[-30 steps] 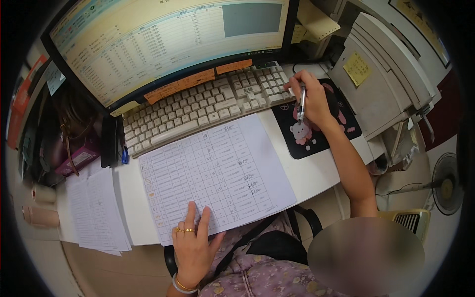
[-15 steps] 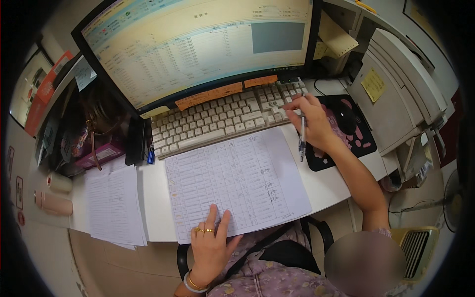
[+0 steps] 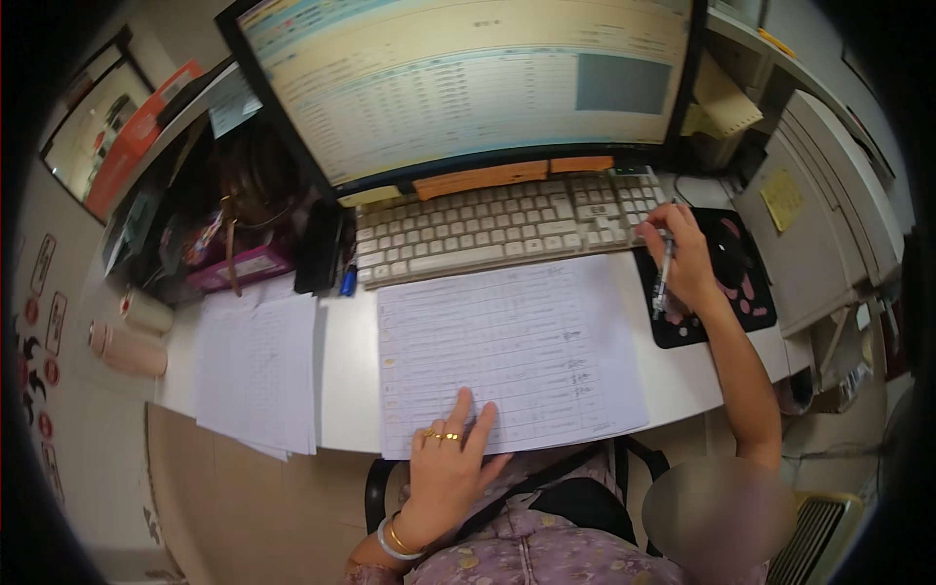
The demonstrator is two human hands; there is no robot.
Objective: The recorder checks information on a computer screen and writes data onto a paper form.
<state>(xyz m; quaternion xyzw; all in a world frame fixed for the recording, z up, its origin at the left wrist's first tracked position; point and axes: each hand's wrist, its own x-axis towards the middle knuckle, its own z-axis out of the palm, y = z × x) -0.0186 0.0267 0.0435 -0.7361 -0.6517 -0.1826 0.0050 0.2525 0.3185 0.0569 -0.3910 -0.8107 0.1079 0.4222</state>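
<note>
A printed form [image 3: 526, 336] with ruled rows and handwritten entries lies on the white desk. My left hand [image 3: 451, 468], with rings and bangles, rests on its lower part, fingers spread. To the right, my right hand [image 3: 690, 261] is at the number pad of the white keyboard [image 3: 478, 234], its fingertips at or just over the keys; contact is hard to tell. A pen [image 3: 665, 273] is tucked in that hand, pointing down over the black and pink mouse pad [image 3: 760, 310]. Beside this hand sits a black mouse [image 3: 725, 255].
Behind the keyboard stands a monitor [image 3: 458, 107] showing a table, with orange notes [image 3: 483, 180] along its lower edge. More papers [image 3: 255, 375], a blue-capped pen [image 3: 348, 281], a purple box [image 3: 244, 265] and a pink bottle [image 3: 127, 349] are at left. A printer-like machine [image 3: 819, 210] stands at right.
The view has turned, so the desk sits farther right in the picture. My left hand stays on the form. The right hand remains by the number pad with the pen, its fingers slightly shifted.
</note>
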